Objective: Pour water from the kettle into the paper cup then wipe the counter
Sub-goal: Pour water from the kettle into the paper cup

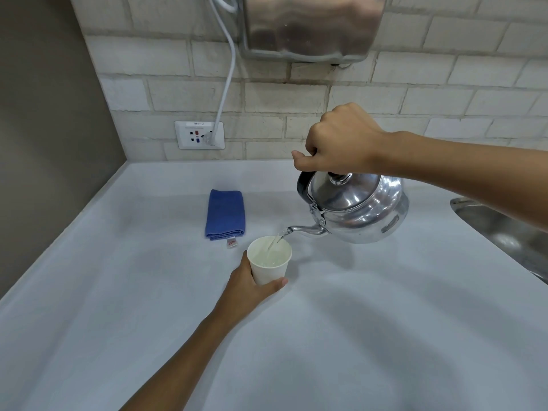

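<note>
nearest the camera, the person's left forearm runs up from the near edge across the counter (385, 321). left hand (249, 287) is wrapped around the lower wall of the paper cup (269, 264), thumb on the near-right side and fingers hidden behind. this grip steadies a light cup that the falling water could otherwise tip or push. whether the cup base rests on the counter or is lifted slightly cannot be told; the hand covers it.

the cup stands upright, mouth open upward, near the centre of the counter. water is visible inside, and the level appears well up the wall, so the pour looks close to complete as a judgement.

just beyond and to the right, the kettle (358, 209) is held clear of the counter and tilted left, spout (305, 230) low and just above the far-right rim of the cup. a thin stream (277, 241) falls from the spout tip into the cup. keeping the spout close to the rim shortens the fall and limits splashing. right hand (338, 140) is clenched around the black handle (305, 185) from above, which lets the wrist control the tilt.

left of the kettle and beyond the cup, a folded blue cloth (226, 213) lies flat, untouched, within reach for the wiping step. a steel sink (504, 229) edge shows at the right.

farthest, the brick wall carries a socket plate (199, 134) with a white cable (228, 72) plugged in.
</note>
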